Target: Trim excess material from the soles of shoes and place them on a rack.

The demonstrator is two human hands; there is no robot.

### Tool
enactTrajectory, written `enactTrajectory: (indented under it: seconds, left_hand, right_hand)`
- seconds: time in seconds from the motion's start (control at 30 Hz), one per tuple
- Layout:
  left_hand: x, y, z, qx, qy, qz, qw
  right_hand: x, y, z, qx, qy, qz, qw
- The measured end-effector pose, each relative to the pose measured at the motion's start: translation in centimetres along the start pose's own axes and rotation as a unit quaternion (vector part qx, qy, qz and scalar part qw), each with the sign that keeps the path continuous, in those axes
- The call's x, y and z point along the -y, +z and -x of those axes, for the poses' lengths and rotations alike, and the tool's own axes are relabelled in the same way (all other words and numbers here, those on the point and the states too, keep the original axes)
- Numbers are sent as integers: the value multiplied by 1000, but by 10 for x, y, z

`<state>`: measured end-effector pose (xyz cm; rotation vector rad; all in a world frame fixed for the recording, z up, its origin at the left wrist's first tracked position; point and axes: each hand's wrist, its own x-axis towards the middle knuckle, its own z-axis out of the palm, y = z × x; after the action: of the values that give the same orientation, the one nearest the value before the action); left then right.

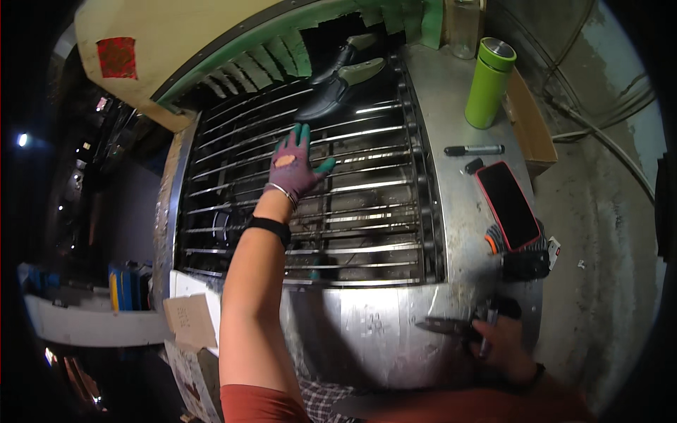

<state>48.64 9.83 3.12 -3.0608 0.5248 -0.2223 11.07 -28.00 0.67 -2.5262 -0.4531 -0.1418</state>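
Overhead, the head view looks down on a steel bench (451, 233) whose left portion is a grid of bright metal bars (317, 211).

Left hand (295, 166): one, wearing a purple glove with green fingertips and a worn patch on its back. It reaches out over the bars toward 12 o'clock with fingers spread and flat, gripping nothing. Whether the palm touches the bars cannot be determined. One metal bangle (282, 192) and one black wristband (269, 227) sit on that forearm.

Shoes: two black shoes (338, 88) on pale lasts lie side by side on the bars at 12 o'clock from the left hand, near it but apart from the fingertips.

Right hand (501, 345): one, bare, at the bench's near edge, at 5 o'clock in the picture. Its fingers are curled around a dark pliers-like tool (451, 326) whose tip points toward 9 o'clock.

Items on the solid right strip of the bench:
- One green flask (489, 83) with a metal cap, upright, at 1 o'clock.
- One clear bottle (464, 28) beyond it.
- One black marker (474, 149) lying flat, with its one loose cap (473, 166) just beside.
- One phone (508, 204) in a red case, screen dark, resting partly on one dark glove (522, 257) with an orange fingertip.

One cardboard box (530, 123) adjoins the bench at 3 o'clock from the flask.
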Motion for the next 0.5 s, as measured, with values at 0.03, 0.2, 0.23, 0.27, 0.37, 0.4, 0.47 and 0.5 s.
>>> enactTrajectory:
  seconds: [0.03,0.2,0.23,0.27,0.37,0.4,0.47,0.5]
  left_hand:
    - [5,1,-21,6,-5,-3,1000]
    - [23,9,-107,-39,8,-42,998]
    - [23,13,-119,-38,8,-42,998]
    - [21,18,-127,9,-30,-63,998]
    - [21,23,-132,136,-74,49,987]
    - [14,18,-127,130,-76,44,988]
    - [2,12,-116,106,-85,24,990]
    - [-3,8,-107,97,-92,19,991]
  right_hand:
    - [-3,2,3,-6,-4,-8,1000]
    - [3,-6,2,50,11,-58,997]
    - [2,-6,4,41,6,-82,996]
    - [1,-6,4,32,1,-106,994]
    - [2,2,-6,-5,-18,-72,997]
    - [2,4,-5,-28,-22,-97,995]
    - [2,-2,-1,-13,-21,-74,997]
    - [0,-4,-2,-2,-27,-53,998]
